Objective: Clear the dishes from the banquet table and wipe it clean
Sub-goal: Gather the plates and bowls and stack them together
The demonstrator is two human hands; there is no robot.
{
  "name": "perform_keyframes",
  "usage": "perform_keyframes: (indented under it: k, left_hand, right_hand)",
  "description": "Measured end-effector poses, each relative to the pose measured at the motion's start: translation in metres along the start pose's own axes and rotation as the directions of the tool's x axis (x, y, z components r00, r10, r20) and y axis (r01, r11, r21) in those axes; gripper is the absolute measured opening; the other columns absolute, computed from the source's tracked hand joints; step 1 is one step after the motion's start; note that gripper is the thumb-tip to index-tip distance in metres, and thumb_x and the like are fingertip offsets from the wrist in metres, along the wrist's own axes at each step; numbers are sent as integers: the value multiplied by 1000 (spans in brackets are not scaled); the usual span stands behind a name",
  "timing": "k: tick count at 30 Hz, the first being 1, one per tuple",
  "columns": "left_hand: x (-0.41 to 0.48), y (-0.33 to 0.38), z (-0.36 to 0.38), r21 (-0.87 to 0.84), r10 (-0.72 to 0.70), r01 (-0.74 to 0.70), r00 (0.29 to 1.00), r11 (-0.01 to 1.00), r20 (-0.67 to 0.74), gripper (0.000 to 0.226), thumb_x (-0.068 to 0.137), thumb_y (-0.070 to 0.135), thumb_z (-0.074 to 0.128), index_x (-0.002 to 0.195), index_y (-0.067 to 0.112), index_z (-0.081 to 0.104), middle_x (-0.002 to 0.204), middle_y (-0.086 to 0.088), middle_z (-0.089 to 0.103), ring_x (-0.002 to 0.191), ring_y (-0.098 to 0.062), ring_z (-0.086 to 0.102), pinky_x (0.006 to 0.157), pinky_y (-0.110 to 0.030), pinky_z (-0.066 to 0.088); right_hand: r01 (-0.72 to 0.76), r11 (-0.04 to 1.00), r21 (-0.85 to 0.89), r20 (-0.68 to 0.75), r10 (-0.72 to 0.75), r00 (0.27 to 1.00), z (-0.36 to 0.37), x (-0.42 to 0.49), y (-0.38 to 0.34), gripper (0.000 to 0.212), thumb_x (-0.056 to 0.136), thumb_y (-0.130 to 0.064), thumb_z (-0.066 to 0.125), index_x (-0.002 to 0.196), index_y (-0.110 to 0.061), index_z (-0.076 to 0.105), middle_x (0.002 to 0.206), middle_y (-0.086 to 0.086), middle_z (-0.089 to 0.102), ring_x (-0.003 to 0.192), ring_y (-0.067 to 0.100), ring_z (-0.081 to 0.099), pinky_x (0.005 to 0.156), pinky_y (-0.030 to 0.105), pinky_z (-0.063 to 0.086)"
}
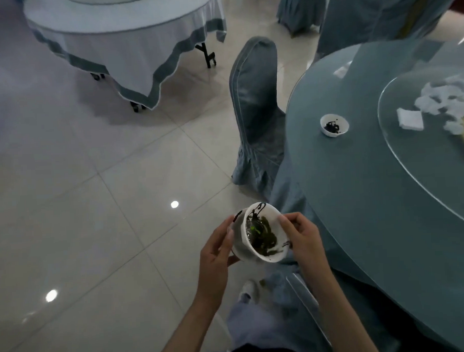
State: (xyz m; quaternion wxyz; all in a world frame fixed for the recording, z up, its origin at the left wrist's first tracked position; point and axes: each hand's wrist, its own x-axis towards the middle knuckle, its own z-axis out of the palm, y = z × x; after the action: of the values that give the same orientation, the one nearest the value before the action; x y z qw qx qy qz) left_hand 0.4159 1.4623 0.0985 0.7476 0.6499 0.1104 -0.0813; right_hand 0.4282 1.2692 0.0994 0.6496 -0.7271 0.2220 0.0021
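Both hands hold a stack of white bowls (244, 248) tilted toward me, off the table's left edge above the floor. Dark green leftovers lie inside the top bowl. My left hand (215, 252) cups the stack's outer side. The fingers of my right hand (301, 235) pinch the right rim. On the round banquet table (359, 197), under blue cloth and glass, one small white bowl (334, 125) with dark residue stands near the left edge. Crumpled white napkins (440, 97) lie on the glass turntable (411, 168).
A chair in a blue cover (257, 108) stands at the table's left side. Another covered round table (129, 34) is at the back left, and more covered chairs (378, 12) are at the back right. Glossy tiled floor (80, 195) spreads to the left.
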Motion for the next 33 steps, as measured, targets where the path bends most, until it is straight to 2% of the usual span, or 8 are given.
perform_keyframes:
  k: [5, 9, 15, 19, 24, 27, 29, 33]
  left_hand:
    - [66, 26, 11, 16, -41, 40, 997, 999, 61, 32, 108, 28, 48, 134, 29, 67, 131, 9, 70, 124, -14, 65, 87, -44, 63]
    - [110, 43, 20, 37, -89, 84, 985, 996, 151, 38, 110, 35, 40, 138, 29, 64, 134, 8, 69, 126, -14, 64, 92, -50, 61]
    - [186, 51, 28, 97, -82, 56, 954, 994, 289, 34, 104, 26, 56, 136, 29, 64, 131, 9, 70, 121, -13, 67, 84, -34, 62]
    - [251, 60, 31, 125, -84, 37, 916, 991, 393, 36, 106, 19, 54, 142, 22, 61, 133, 8, 69, 124, -14, 65, 88, -38, 62]
    - [323, 86, 33, 129, -69, 6, 869, 992, 490, 34, 108, 18, 51, 138, 32, 59, 128, 22, 68, 122, -5, 64, 82, -27, 60]
    - [354, 97, 37, 123, -72, 7, 846, 992, 528, 34, 109, 21, 50, 141, 29, 59, 129, 20, 68, 122, -6, 64, 84, -29, 61]
    - [371, 100, 44, 143, -76, -7, 820, 990, 568, 36, 109, 23, 50, 143, 29, 58, 132, 19, 67, 124, -7, 63, 85, -29, 61]
    - [399, 101, 69, 193, -105, -29, 753, 981, 650, 38, 109, 23, 50, 145, 33, 56, 135, 17, 65, 127, -10, 62, 90, -36, 62]
  right_hand:
    - [28, 1000, -5, -37, -28, 999, 10, 56, -20, 14, 100, -23, 65, 91, -13, 67, 79, 1, 72, 69, 9, 67, 62, 22, 55]
    - [53, 998, -17, -110, -55, 992, 16, 87, -34, 13, 100, -20, 65, 91, -12, 68, 81, 3, 73, 71, 11, 69, 63, 21, 55]
    - [58, 998, 12, -261, -53, 964, 34, 133, -51, 6, 96, -18, 71, 92, -15, 76, 83, -2, 76, 76, 12, 72, 68, 21, 57]
    - [31, 999, -13, -394, -34, 919, 54, 171, -65, 5, 95, -23, 72, 94, -20, 76, 86, -4, 76, 80, 12, 73, 72, 29, 61]
    - [37, 999, -9, -496, -37, 868, 80, 220, -92, 16, 93, -27, 75, 106, -19, 72, 94, -5, 77, 88, 10, 75, 75, 27, 61]
    - [53, 997, -56, -549, -76, 832, 90, 243, -103, 13, 92, -24, 76, 102, -15, 75, 92, -5, 77, 85, 8, 74, 72, 19, 58]
    - [41, 999, -21, -607, -46, 793, 92, 254, -105, 10, 91, -22, 78, 98, -14, 76, 90, -4, 77, 83, 8, 73, 71, 17, 57]
    - [16, 999, 49, -697, 23, 717, 80, 276, -103, 8, 88, -20, 81, 92, -16, 76, 86, -2, 77, 82, 12, 74, 73, 24, 59]
